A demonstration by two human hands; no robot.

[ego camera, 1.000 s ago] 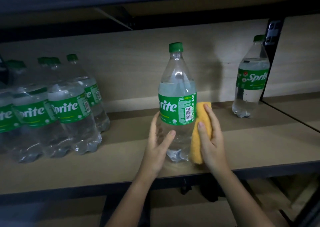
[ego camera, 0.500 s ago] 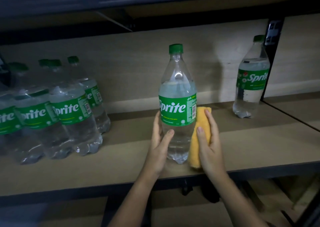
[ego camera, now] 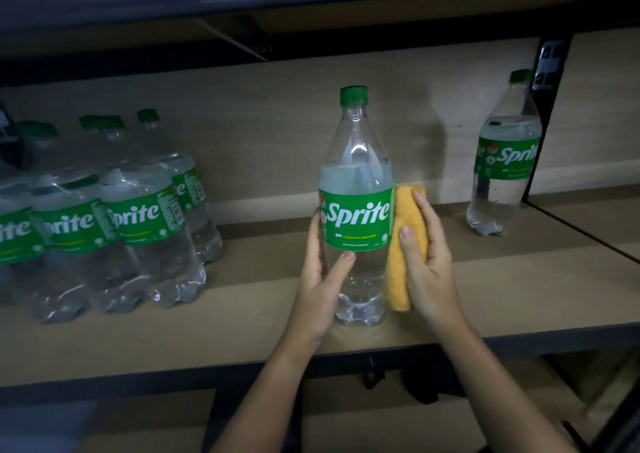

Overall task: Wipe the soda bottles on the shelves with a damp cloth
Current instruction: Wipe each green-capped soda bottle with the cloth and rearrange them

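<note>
A clear Sprite bottle (ego camera: 356, 162) with a green cap and green label stands upright near the front of the wooden shelf (ego camera: 249, 300). My left hand (ego camera: 320, 279) grips its lower left side, thumb across the front under the label. My right hand (ego camera: 427, 262) holds a folded yellow cloth (ego camera: 398, 272) and presses it against the bottle's right side. A shrink-wrapped pack of several Sprite bottles (ego camera: 104, 217) sits at the left. One single Sprite bottle (ego camera: 502, 162) stands at the back right.
A black metal upright (ego camera: 547, 106) divides this bay from the adjoining shelf on the right. The underside of the upper shelf (ego camera: 311, 2) hangs overhead. Below the front rail (ego camera: 138, 373) a lower shelf shows dimly.
The bottle has turned, so its full Sprite logo now faces me instead of the barcode side. Both hands stay on its sides, the cloth still against the right.
</note>
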